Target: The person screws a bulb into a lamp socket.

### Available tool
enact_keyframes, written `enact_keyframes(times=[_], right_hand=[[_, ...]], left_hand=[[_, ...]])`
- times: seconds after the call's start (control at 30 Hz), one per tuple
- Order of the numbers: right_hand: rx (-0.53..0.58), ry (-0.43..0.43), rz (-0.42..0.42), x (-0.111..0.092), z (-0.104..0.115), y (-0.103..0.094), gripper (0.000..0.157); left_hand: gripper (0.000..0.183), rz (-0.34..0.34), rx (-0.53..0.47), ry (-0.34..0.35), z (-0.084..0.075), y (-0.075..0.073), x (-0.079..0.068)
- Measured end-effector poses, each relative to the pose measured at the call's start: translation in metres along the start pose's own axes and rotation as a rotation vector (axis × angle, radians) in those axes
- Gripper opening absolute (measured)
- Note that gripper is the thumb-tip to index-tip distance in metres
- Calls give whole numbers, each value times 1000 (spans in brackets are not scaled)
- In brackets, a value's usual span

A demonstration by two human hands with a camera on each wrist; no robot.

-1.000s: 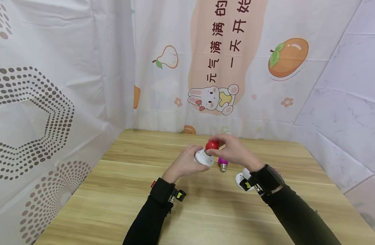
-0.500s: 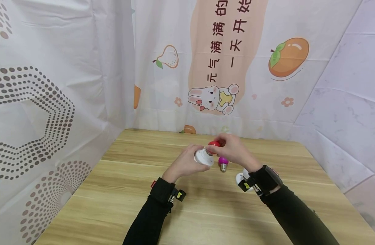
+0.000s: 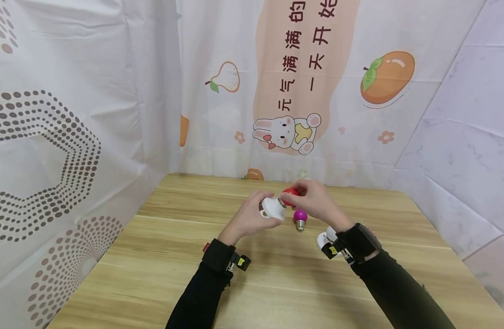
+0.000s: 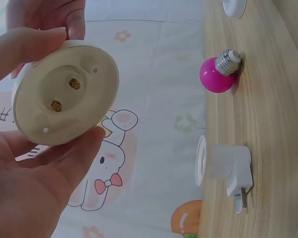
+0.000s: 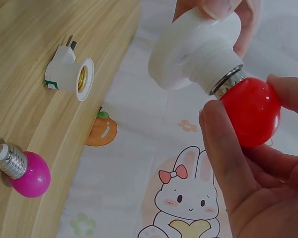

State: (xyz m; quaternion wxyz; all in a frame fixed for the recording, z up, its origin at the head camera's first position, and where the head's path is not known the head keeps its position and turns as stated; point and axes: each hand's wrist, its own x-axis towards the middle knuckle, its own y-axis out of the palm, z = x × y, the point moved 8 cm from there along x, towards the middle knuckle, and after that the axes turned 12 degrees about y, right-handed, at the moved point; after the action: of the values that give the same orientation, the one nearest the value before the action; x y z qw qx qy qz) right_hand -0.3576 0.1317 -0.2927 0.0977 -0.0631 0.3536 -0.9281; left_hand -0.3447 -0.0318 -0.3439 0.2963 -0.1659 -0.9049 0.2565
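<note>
My left hand (image 3: 252, 218) grips a round white lamp holder (image 3: 272, 209) by its rim, above the table. Its underside with two brass screws faces the left wrist camera. With thumb and fingers my right hand (image 3: 318, 203) pinches a red light bulb (image 5: 253, 114). The bulb's metal screw base sits at the holder's mouth, partly inside it, as the right wrist view shows. How deep it goes cannot be told. A magenta bulb (image 3: 300, 216) lies on the table below the right hand.
A white plug-in bulb socket (image 5: 69, 72) lies on the wooden table (image 3: 186, 256), hidden in the head view. Another white lamp holder (image 3: 323, 242) is partly covered by the right wrist. A printed curtain (image 3: 219, 114) hangs behind the table's far edge.
My right hand and the red bulb have shifted slightly to the right. The lamp holder in my left hand has tilted so its mouth faces more to the right.
</note>
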Motion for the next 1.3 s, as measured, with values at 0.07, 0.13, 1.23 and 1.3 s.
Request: enact_keyframes(times=[0.07,0.13,1.23,1.3], right_hand=[[-2,-10,-9,0,0,0,41],[-11,-21,-24,1,1,-1,40],[152,-287,189,-10,7,-8,41],[157,-289,186,-10,7,-8,40]], left_hand=[[75,-2,2,3,0,-1,1],[75,-4,4,3,0,-1,1],[77,14,-26,-7,0,-1,1],[77,16,-25,-7,-1,-1,0]])
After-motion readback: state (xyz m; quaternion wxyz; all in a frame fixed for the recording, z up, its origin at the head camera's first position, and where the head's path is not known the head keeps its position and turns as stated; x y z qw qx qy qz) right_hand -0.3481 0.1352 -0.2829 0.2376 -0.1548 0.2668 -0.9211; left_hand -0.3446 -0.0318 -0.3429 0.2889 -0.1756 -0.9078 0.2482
